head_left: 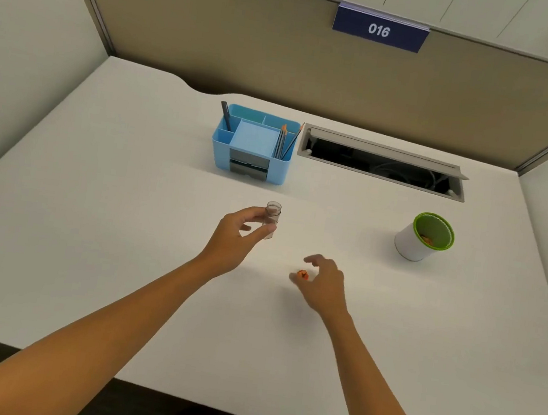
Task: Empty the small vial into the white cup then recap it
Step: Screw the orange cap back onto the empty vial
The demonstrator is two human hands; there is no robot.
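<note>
My left hand (240, 229) grips a small clear vial (271, 219) between thumb and fingers, upright over the white desk (125, 223), its mouth uncapped and nothing visible inside. My right hand (322, 282) sits lower and to the right, its thumb and fingertips around a small orange cap (302, 274) close to the desk surface. The white cup (424, 238) with a green rim and lining stands at the right, apart from both hands, with a few orange bits at its bottom.
A blue desk organiser (254, 144) with pencils stands behind the vial. An open cable slot (383, 164) is set into the desk at the back right. Beige partitions close off the back and sides; a sign reads 016.
</note>
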